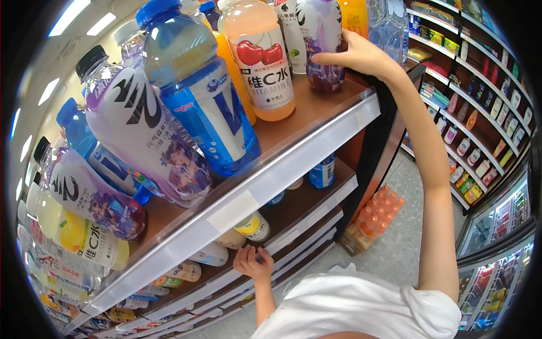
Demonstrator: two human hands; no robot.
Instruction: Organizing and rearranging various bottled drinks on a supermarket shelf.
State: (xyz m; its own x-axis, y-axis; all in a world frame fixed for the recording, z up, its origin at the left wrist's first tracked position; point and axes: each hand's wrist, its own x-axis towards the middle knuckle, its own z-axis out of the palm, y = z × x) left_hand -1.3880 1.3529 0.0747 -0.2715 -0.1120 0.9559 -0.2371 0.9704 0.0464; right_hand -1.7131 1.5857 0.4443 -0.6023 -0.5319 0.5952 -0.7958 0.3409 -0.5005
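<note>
At the end of the top shelf [271,123], my right hand [360,55] wraps a purple-and-white drink bottle [324,42]. The thumb lies across its label, and the other fingers are mostly hidden behind it. The bottle stands upright, its base at the shelf surface. To its left stands a peach-coloured vitamin drink bottle [262,63] with cherries on the label. My left hand [254,262] is lower down, in front of the second shelf's edge, with its fingers loosely curled and the thumb apart. Nothing shows in it. Close above it is a yellow-labelled bottle [254,226].
A blue sports drink bottle [203,97] and a large purple-labelled bottle [144,131] stand near the shelf's front. A price rail [245,199] runs along that edge. A pack of orange bottles [379,212] sits on the floor beyond. Toiletry shelves [478,97] and glass-door coolers [495,271] are at right.
</note>
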